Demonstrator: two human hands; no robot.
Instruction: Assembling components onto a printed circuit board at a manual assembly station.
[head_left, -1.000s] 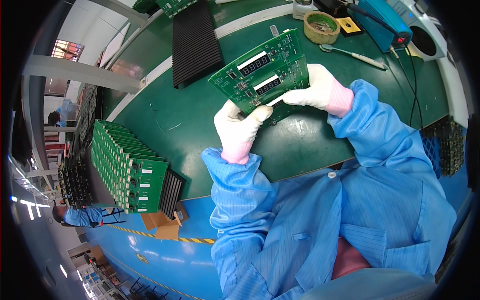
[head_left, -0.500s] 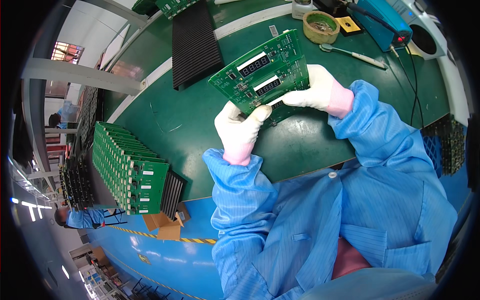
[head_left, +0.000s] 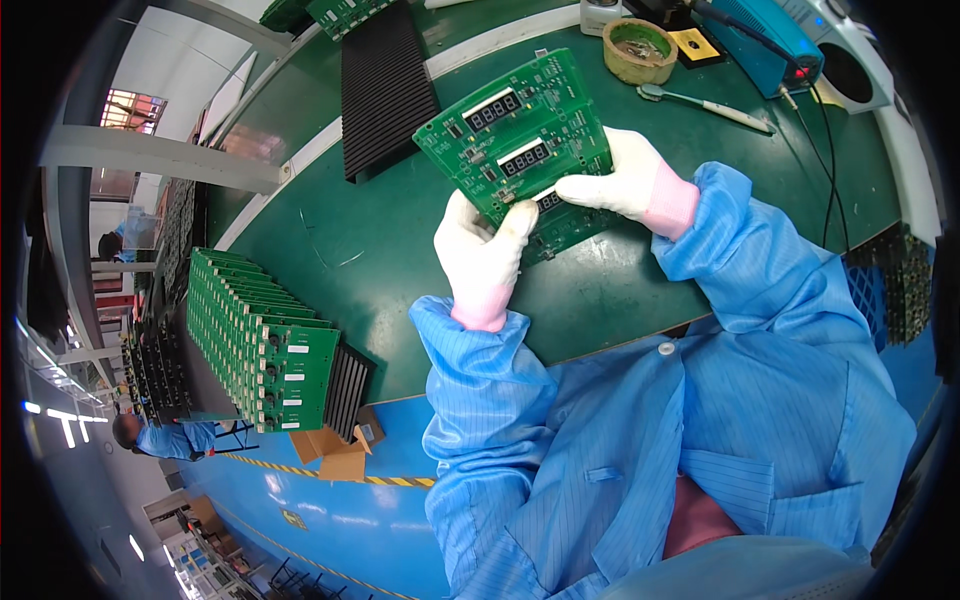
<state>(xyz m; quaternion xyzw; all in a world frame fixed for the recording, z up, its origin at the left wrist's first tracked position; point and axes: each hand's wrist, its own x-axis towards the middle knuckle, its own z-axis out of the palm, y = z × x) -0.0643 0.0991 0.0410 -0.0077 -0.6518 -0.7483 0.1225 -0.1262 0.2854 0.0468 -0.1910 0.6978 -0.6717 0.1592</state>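
Between my two gloved hands is a green circuit board panel [head_left: 545,125] carrying three digit displays in a row, held up over the green bench. My left hand [head_left: 478,245] grips its lower left edge, thumb on the front next to the lowest display. On the right edge, my right hand [head_left: 630,180] holds the panel with its thumb across the front, at that same display. The fingers behind the panel are hidden. Both gloves are white with pink cuffs.
To the left, several green boards [head_left: 300,375] stand upright in a black slotted rack. Another black ribbed rack [head_left: 385,90] lies at the back. Back right are a round yellowish bowl [head_left: 640,65], a brush [head_left: 705,105] and a blue box-shaped device [head_left: 765,50] with a cable.
The panel has tilted to face me more squarely, so the lowest display and lower edge show more. Both hands have shifted slightly with it and keep their hold.
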